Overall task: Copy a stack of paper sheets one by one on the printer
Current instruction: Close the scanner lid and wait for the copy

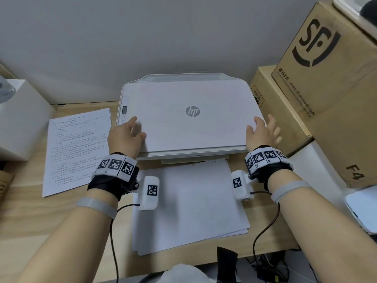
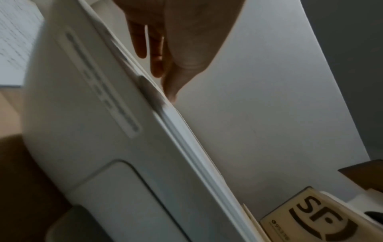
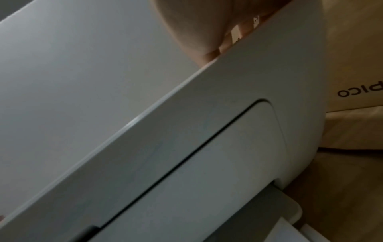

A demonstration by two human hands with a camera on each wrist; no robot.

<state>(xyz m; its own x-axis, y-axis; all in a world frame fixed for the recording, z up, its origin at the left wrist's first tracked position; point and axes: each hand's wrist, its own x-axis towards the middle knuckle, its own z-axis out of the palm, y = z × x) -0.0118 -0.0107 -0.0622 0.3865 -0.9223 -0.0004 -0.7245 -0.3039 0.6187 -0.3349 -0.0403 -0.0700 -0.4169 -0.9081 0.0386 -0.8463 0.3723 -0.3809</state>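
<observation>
Smooth white plastic makes up the printer (image 1: 183, 117), a low, flat box with rounded corners and a grey round logo in the middle of its lid. It sits on a pale wooden desk (image 1: 26, 221) against a plain grey wall, lid down flat.

Both hands sit at the lid's near corners. The left hand (image 1: 124, 135) lies on the near left corner, fingers loosely spread and nearly straight, gripping nothing; in the left wrist view its fingers (image 2: 157, 54) hang just over the lid's edge. The right hand (image 1: 263, 131) is at the near right corner with fingers splayed and relaxed, also holding nothing. Whether its palm presses the lid cannot be told.

A stack of blank sheets (image 1: 189, 205), matte white and slightly fanned at its near edge, lies on the desk just in front of the printer, between the forearms. A printed sheet (image 1: 75, 148), covered in fine lines of text, lies flat to the left of the printer.

Brown corrugated cardboard boxes (image 1: 326, 78) with a bold black logo are stacked at the right, and a white box (image 1: 20, 119) stands at the left.
</observation>
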